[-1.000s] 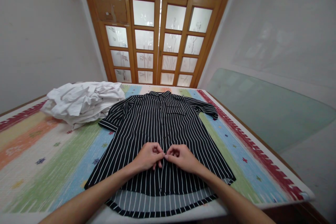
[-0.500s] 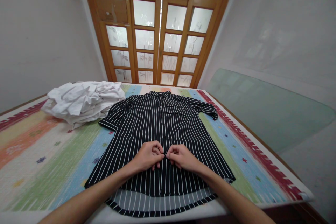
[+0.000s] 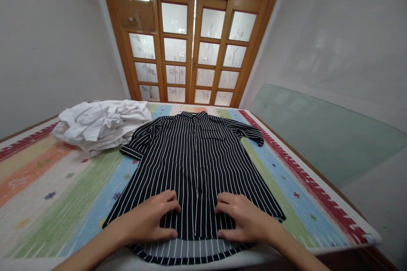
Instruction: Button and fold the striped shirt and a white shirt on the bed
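Note:
A black shirt with white stripes (image 3: 197, 165) lies front up and spread out, its collar at the far side and its hem towards me. Its front placket runs down the middle, and a chest pocket shows at the upper right. My left hand (image 3: 155, 216) rests over the lower left front, thumb and fingers apart. Opposite it, my right hand (image 3: 240, 218) is over the lower right front, also with thumb and fingers apart. Neither hand holds anything. Below the front hem, the greyish inside of the longer back panel shows between my wrists.
Crumpled white cloth (image 3: 101, 125) is heaped at the far left, close to the shirt's left sleeve. A colourful striped cover (image 3: 85, 194) lies over the table. A pale green panel (image 3: 327, 131) is along the right wall; wooden glazed doors (image 3: 190, 46) stand behind.
My hands have parted from their pinch at the placket and come down towards the hem. Their fingers have opened. The shirt lies in the same place.

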The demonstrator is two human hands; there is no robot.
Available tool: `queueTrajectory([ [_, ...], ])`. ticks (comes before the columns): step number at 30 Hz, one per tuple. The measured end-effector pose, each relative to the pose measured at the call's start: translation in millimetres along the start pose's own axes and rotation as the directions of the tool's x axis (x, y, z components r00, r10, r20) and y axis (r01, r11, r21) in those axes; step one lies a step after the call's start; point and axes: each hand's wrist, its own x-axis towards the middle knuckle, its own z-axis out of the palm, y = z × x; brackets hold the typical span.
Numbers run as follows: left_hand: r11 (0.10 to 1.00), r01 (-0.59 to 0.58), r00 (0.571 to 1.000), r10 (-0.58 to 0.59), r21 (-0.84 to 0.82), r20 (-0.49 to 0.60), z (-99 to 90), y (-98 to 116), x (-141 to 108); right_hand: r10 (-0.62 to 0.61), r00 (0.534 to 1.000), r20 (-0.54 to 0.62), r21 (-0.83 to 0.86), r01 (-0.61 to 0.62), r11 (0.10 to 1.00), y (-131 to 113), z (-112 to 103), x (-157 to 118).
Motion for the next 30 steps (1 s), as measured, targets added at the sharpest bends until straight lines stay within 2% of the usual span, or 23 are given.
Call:
queueTrajectory([
  [6,0.979,-0.145,0.988,0.151,0.144,-0.037,9.9,6.5,-17.8,-0.073,0.997,-0.039,-0.148,0.066,0.987,-18.3,13.6,-3.3],
  [11,0.954,-0.119,0.992,0.124,0.274,0.001,18.2,7.3,-15.4,-0.188,0.978,-0.086,-0.308,0.153,0.939,-32.6,28.5,10.3],
  [14,0.948,-0.13,0.99,0.142,0.29,-0.02,16.9,7.9,-15.2,-0.24,0.964,-0.11,-0.363,0.186,0.913,-34.4,29.6,14.8],
  [21,0.971,-0.161,0.977,0.183,0.179,-0.111,2.9,16.9,-30.2,-0.242,0.959,-0.146,-0.266,0.197,0.943,-34.2,19.2,7.1],
  [26,0.972,-0.159,0.975,0.182,0.172,-0.128,13.0,9.1,-36.8,-0.198,0.978,-0.069,-0.255,0.175,0.951,-36.1,27.6,6.3],
  [30,0.964,-0.152,0.965,0.192,0.217,-0.177,19.0,-2.0,-46.2,-0.156,0.986,-0.049,-0.234,0.141,0.962,-35.3,28.3,1.8],
])
